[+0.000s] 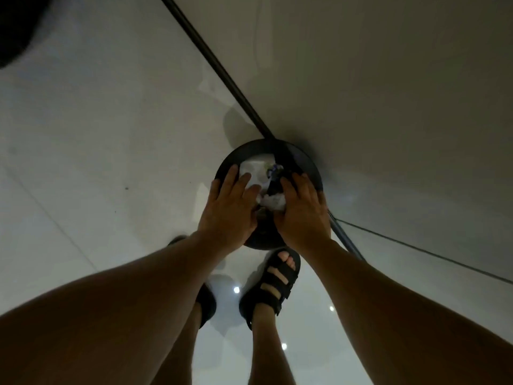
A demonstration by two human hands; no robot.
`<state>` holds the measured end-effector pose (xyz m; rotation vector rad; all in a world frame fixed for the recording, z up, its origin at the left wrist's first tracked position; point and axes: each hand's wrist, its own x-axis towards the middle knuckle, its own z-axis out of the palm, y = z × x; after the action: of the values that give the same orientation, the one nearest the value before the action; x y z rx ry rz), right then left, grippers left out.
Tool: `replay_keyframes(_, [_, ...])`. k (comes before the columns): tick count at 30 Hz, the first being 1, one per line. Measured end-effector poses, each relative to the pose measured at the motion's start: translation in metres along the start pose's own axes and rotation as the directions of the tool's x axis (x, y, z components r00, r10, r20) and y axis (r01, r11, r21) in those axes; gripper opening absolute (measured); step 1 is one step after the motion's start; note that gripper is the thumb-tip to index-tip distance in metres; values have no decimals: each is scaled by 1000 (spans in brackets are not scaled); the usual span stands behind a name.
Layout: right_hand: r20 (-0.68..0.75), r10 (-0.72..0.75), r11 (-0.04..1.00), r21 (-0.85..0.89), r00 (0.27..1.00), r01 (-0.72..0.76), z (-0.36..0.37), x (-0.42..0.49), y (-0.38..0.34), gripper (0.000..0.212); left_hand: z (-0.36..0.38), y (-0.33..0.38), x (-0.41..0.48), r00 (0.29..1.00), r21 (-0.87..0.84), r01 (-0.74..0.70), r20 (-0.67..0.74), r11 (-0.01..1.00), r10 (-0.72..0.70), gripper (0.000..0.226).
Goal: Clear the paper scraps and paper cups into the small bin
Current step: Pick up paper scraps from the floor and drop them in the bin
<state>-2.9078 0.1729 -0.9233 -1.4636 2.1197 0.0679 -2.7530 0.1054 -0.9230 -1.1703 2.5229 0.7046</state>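
Left hand [227,209] and right hand [304,212] press paper scraps [273,202] inside the small bin [251,145], fingers [244,182] straight, slightly apart; its rim just beyond them; wall [388,107] close right; floor [97,134] open left.

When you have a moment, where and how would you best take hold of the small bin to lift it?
Probably by the rim, at its left and right sides, coming straight down from above: the small bin stands upright, round and open-topped, with its far side close against the wall.
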Motion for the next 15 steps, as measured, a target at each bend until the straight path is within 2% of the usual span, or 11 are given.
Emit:
replay_keyframes(3, [16,-76,996,-53,997,77,13,-8,10,72,12,-12,-9,997,100,-26,73,995,19,65])
replay_keyframes(6, [56,-32,999,-1,998,32,1,-20,11,74,-1,-15,-22,995,109,-2,103,994,-9,70])
replay_keyframes(11, [21,34,999,36,999,-34,-59,-42,-6,75,-74,5,-38,997,79,40,64,996,-45,74])
replay_keyframes(15, [9,54,992,114,998,-55,-125,-76,-29,76,-152,39,-63,997,-24,77,21,997,-76,77])
